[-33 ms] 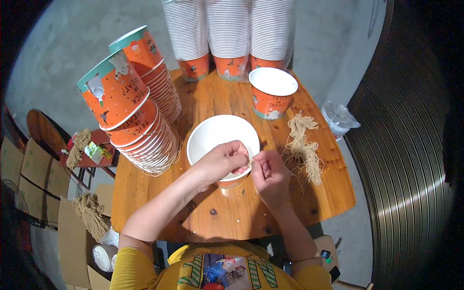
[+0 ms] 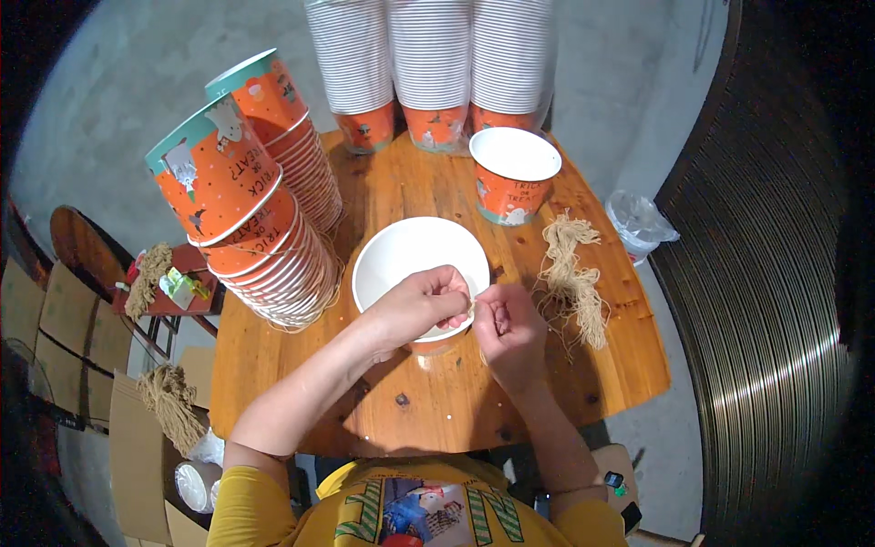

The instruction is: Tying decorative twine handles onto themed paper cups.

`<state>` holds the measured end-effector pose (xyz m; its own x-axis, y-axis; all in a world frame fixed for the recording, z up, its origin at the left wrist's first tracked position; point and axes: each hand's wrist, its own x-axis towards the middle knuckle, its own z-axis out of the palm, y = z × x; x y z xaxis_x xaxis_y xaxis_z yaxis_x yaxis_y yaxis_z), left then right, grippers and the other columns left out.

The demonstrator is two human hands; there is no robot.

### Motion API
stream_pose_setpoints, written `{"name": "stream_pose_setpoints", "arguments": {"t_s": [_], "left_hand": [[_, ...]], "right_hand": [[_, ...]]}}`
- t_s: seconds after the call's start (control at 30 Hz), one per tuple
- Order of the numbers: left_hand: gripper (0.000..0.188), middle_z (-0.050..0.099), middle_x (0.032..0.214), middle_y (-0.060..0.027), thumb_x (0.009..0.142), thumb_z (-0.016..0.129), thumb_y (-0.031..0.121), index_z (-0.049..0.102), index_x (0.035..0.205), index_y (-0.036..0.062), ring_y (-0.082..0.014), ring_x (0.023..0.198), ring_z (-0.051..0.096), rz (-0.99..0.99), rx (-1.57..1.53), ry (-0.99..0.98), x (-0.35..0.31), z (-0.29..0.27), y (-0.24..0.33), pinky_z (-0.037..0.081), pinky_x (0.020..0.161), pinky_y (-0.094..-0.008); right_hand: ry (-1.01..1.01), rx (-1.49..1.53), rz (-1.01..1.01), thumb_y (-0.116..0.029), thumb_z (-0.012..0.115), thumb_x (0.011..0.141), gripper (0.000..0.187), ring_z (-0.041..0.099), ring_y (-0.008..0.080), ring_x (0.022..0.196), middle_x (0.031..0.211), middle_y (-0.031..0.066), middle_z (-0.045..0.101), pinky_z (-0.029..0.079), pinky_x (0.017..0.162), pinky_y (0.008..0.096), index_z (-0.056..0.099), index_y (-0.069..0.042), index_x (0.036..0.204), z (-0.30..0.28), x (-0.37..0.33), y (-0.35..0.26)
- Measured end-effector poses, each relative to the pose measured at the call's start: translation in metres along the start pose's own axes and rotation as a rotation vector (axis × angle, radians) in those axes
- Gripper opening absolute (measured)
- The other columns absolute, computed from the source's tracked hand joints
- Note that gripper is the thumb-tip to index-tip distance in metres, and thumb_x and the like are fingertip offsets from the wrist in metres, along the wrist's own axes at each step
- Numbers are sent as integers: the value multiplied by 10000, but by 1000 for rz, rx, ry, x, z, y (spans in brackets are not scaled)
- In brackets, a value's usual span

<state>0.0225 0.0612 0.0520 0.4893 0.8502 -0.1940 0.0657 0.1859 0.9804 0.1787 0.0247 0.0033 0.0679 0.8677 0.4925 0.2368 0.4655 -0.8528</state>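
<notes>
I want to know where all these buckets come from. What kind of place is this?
Probably a small workshop or packing room. Tall stacks of paper buckets crowd the wooden table, a heap of twine lies ready, and cardboard boxes stand on the concrete floor.

bucket (image 2: 420, 258): white inside, orange outside | twine (image 2: 572, 273): tan | table (image 2: 437, 401): brown wood

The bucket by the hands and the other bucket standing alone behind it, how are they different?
The near bucket sits at the table's middle, with the left hand and right hand at its rim; the far bucket stands untouched. The near bucket shows mostly its white inside; the far bucket shows its orange printed side. Both stand upright, open and empty.
</notes>
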Motion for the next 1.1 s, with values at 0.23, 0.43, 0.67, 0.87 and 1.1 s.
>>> {"name": "stream_pose_setpoints", "arguments": {"t_s": [0.23,0.43,0.67,0.87,1.1], "left_hand": [[60,525,738,12,817,547,75,532,860,35,-60,677,474,31,87,9,-1,-1,-3,390,630,-194],[108,535,816,21,880,576,137,524,907,47,-64,746,502,111,106,-8,-1,0,-5,420,697,-198],[150,545,832,23,913,570,176,541,948,34,-57,773,503,149,322,20,-2,0,-5,428,723,-202],[155,565,815,12,932,558,181,546,948,27,-65,745,510,74,163,-1,-1,-1,-4,432,700,-203],[162,568,801,11,932,565,188,552,940,27,-67,736,512,81,211,22,-2,-1,-5,429,689,-203]], "right_hand": [[-16,180,151,1,520,886,67,435,24,647,761,-35,484,365,569,174,501,-44,931,3,0,9],[15,293,148,3,516,885,67,447,26,693,787,-26,486,369,605,175,489,-50,915,6,1,17],[-22,186,139,-4,518,885,71,418,18,649,766,-37,470,334,563,169,493,-61,917,4,1,11],[12,351,208,6,524,876,94,359,3,583,725,-61,439,299,514,163,513,-64,938,5,2,15],[-18,26,-20,31,535,863,122,358,-5,565,688,-62,445,291,499,159,535,-54,950,-1,4,12]]}}
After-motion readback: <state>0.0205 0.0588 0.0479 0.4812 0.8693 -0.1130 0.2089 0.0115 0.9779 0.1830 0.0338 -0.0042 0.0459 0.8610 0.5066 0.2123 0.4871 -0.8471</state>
